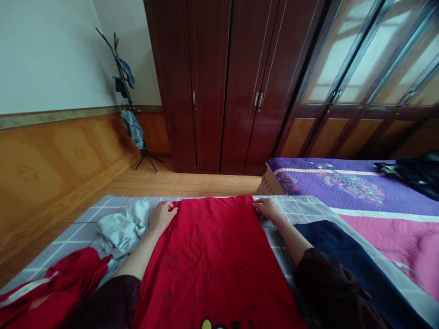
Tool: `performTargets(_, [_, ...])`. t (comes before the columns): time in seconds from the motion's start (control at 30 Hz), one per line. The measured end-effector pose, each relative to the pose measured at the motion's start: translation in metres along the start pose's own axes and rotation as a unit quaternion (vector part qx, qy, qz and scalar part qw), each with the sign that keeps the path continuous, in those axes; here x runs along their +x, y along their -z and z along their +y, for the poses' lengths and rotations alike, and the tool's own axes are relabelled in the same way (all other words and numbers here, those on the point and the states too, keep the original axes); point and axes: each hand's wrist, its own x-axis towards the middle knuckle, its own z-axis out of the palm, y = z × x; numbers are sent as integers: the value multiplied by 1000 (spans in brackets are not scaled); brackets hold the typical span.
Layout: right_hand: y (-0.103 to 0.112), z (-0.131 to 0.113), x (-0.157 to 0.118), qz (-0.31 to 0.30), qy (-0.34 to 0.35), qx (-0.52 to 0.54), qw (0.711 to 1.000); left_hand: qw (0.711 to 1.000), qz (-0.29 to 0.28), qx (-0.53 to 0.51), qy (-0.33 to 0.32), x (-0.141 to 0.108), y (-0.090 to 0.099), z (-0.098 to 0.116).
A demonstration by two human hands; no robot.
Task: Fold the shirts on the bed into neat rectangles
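Red cloth (219, 256), far corners (248, 199) in grip (268, 210)

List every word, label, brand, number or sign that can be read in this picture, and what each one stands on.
No text can be read anywhere here.
Red garment spread out in the middle: faint dark marks, too blurred to tell whether any are letters.
Print at its bottom: cut off by the picture's edge; no lettering can be made out.
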Motion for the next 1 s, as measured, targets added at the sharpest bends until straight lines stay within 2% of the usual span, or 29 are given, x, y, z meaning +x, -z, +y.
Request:
performTargets(0.13, [-10, -4, 14, 73, 17, -23, 997, 1000, -6, 2, 9, 5, -4, -1])
performTargets(0.23, [-15, -3, 17, 111, 26, -29, 993, 999, -2, -10, 39, 7, -6, -3])
performTargets(0.37, [-14, -1, 15, 128, 40, -11, 991, 996, 30, -33, 79, 15, 0, -14])
performTargets(0.53, [-12, -2, 15, 141, 62, 22, 988, 984, 86, -25, 151, 29, 14, -42])
performTargets(0.63, [-12, -3, 16, 145, 76, 46, 986, 980, 90, -22, 176, 35, 16, -57])
performTargets(0.73, [-9, -3, 14, 122, 78, 91, 985, 981, 81, -24, 177, 37, 14, -64])
performTargets(0.9, [-4, -4, 7, 19, 90, 174, 981, 985, 62, -29, 161, 36, 11, -68])
performTargets(1.0, [-6, -8, 3, -5, 97, 188, 977, 988, 51, -37, 141, 36, 8, -72])
